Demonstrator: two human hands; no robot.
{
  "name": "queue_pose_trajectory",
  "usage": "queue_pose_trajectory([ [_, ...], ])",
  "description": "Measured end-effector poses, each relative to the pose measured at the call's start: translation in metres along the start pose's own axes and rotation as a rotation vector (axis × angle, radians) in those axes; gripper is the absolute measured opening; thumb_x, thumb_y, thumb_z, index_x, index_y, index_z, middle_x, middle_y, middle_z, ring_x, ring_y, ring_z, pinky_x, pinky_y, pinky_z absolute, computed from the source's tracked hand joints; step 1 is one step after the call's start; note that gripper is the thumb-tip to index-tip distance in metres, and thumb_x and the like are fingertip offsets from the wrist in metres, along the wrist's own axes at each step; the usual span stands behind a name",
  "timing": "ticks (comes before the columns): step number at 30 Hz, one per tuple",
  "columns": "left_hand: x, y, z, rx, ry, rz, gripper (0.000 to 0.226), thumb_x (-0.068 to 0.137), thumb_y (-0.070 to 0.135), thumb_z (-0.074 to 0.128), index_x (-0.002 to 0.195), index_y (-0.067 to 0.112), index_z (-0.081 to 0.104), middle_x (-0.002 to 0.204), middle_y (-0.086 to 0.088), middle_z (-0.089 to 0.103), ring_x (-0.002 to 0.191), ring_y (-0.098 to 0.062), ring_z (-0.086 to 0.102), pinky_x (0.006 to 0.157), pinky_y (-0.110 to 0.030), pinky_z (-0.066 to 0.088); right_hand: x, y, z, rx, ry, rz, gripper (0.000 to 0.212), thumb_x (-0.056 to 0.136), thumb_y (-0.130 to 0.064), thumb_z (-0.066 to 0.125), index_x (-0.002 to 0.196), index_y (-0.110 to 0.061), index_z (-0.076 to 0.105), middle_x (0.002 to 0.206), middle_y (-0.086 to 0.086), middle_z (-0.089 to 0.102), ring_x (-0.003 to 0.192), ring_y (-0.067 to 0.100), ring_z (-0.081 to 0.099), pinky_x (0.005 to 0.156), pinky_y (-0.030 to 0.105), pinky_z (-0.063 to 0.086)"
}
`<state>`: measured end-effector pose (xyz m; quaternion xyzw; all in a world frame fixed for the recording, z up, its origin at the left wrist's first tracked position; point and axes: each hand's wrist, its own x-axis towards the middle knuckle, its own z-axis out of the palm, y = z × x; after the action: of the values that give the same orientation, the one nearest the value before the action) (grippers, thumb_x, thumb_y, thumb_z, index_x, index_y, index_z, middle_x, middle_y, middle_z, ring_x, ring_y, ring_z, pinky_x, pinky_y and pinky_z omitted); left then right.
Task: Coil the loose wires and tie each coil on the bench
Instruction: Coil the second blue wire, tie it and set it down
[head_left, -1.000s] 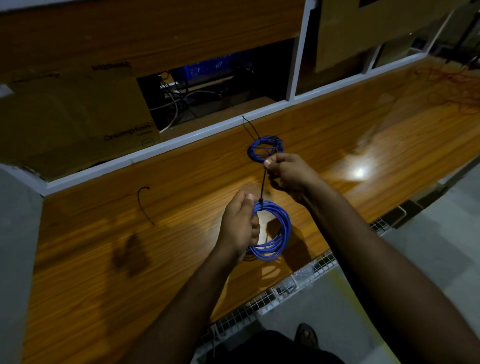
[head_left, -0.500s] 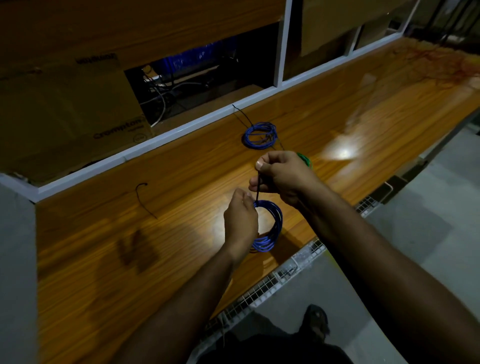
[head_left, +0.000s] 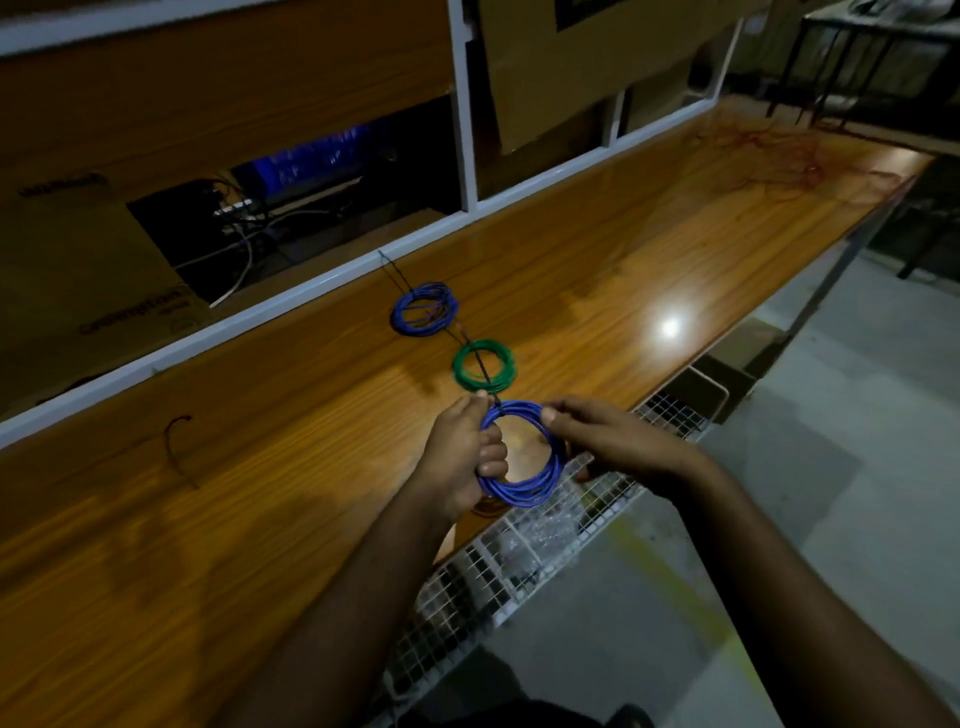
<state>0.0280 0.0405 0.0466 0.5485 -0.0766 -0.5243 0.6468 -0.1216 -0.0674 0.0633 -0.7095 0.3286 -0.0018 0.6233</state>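
Over the front edge of the wooden bench (head_left: 260, 493) I hold a blue wire coil (head_left: 540, 480) in both hands. My left hand (head_left: 462, 457) grips its left side, fingers curled through the ring. My right hand (head_left: 602, 441) pinches the coil's upper right edge. A black tie (head_left: 485, 376) sticks up from the coil's top. Just beyond lies a green coil (head_left: 483, 368), and farther back a second blue coil (head_left: 423, 309) with a black tie end.
A short dark wire piece (head_left: 176, 447) lies on the bench to the left. Loose red wire (head_left: 779, 156) is tangled at the far right end. A wire-mesh tray (head_left: 519, 561) runs under the front edge. Cardboard boxes (head_left: 93, 270) stand behind the white rail.
My right hand let go of the black tie it was pulling and moved down to the coil's right edge. The green coil, hidden behind that hand, now shows.
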Motion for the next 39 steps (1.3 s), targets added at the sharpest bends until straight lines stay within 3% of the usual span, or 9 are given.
queue_pose_trajectory([
  [7,0.023,-0.018,0.072,-0.073,-0.031,0.047,0.039,0.106,0.038,0.033,0.107,0.005,0.054,0.071,-0.01,0.055,0.062,-0.024,0.055,0.064,-0.036,0.048,-0.006,0.036,-0.065,0.327,0.033,-0.104,0.018,0.104,-0.015,0.046,0.116,-0.007,0.056,0.087,0.013,0.064,0.066,0.022,0.059,0.06,0.031,0.054],
  [14,0.037,-0.017,0.092,0.178,0.108,0.176,0.023,0.099,0.006,0.049,0.119,0.011,0.06,0.113,-0.016,0.064,0.1,-0.03,0.064,0.093,-0.051,0.051,0.033,0.029,-0.11,0.387,-0.011,-0.083,0.026,0.104,-0.014,0.044,0.126,-0.003,0.053,0.084,0.009,0.062,0.064,0.018,0.059,0.061,0.029,0.052],
  [18,0.069,0.006,0.088,0.253,0.282,0.346,0.036,0.096,0.006,0.058,0.131,0.014,0.052,0.117,-0.007,0.065,0.104,-0.023,0.068,0.087,-0.04,0.058,0.076,0.003,-0.127,0.444,-0.059,-0.051,0.017,0.104,-0.011,0.045,0.115,-0.01,0.057,0.095,0.011,0.063,0.076,0.021,0.062,0.071,0.031,0.056],
  [21,0.105,0.025,0.086,0.191,0.45,0.35,0.03,0.092,0.004,0.062,0.118,0.017,0.053,0.108,-0.004,0.067,0.092,-0.017,0.069,0.072,-0.03,0.059,0.119,-0.016,-0.136,0.415,-0.062,-0.056,0.018,0.102,-0.005,0.046,0.109,-0.013,0.061,0.105,0.012,0.064,0.091,0.024,0.063,0.083,0.035,0.055],
  [25,0.167,0.047,0.079,0.155,0.569,0.358,0.025,0.091,0.005,0.065,0.108,0.02,0.056,0.11,-0.007,0.067,0.093,-0.019,0.069,0.076,-0.031,0.06,0.195,-0.032,-0.147,0.321,-0.004,-0.037,0.021,0.101,-0.003,0.049,0.118,-0.003,0.061,0.1,0.012,0.067,0.083,0.02,0.065,0.074,0.03,0.055],
  [29,0.222,0.071,0.073,0.345,0.565,0.309,0.047,0.089,0.005,0.066,0.133,0.016,0.054,0.123,-0.002,0.066,0.108,-0.018,0.064,0.095,-0.038,0.054,0.266,-0.044,-0.158,0.233,0.063,0.008,0.016,0.099,-0.001,0.053,0.112,0.0,0.062,0.096,0.017,0.068,0.076,0.024,0.065,0.076,0.038,0.054],
  [33,0.267,0.09,0.072,0.528,0.53,0.265,0.056,0.09,0.001,0.065,0.142,0.015,0.047,0.13,-0.003,0.061,0.117,-0.02,0.06,0.093,-0.032,0.052,0.319,-0.043,-0.165,0.023,0.16,0.021,0.023,0.097,-0.004,0.058,0.118,0.005,0.062,0.106,0.021,0.068,0.083,0.029,0.066,0.068,0.036,0.058],
  [35,0.289,0.093,0.07,0.622,0.567,0.241,0.056,0.088,0.006,0.069,0.14,0.01,0.05,0.13,-0.009,0.062,0.118,-0.026,0.06,0.097,-0.04,0.051,0.335,-0.042,-0.164,0.05,0.219,0.083,0.023,0.097,-0.005,0.058,0.118,0.004,0.06,0.109,0.024,0.066,0.072,0.024,0.062,0.047,0.026,0.053],
  [39,0.324,0.084,0.057,0.847,0.662,0.265,0.033,0.084,0.01,0.074,0.116,0.007,0.068,0.112,-0.014,0.071,0.105,-0.03,0.067,0.089,-0.044,0.055,0.353,-0.04,-0.164,-0.097,0.362,0.007,0.015,0.092,-0.011,0.069,0.096,0.003,0.068,0.079,0.011,0.067,0.063,0.02,0.064,0.047,0.022,0.051],
])
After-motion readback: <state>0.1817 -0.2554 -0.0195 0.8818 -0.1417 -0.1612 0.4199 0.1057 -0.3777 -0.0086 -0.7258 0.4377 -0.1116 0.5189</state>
